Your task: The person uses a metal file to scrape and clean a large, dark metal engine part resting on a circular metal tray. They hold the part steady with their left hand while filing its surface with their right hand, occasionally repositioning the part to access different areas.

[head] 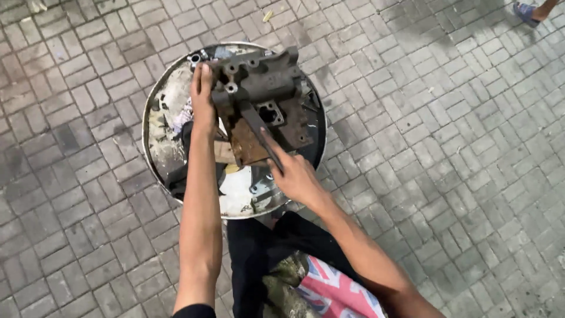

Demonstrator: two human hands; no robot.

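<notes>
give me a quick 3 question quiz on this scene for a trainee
1. True or false: both hands are on the rusty metal casting.
2. Multiple choice: what does the casting sit over? A) a wooden bench B) a round metal drum top C) a plastic crate
3. Short answer: what kind of ground surrounds the drum?

Key
1. True. The left hand presses flat against its left side; the right hand touches its lower front edge with fingers extended.
2. B, the round drum top, littered with scraps and small parts.
3. Grey brick paving.
</notes>
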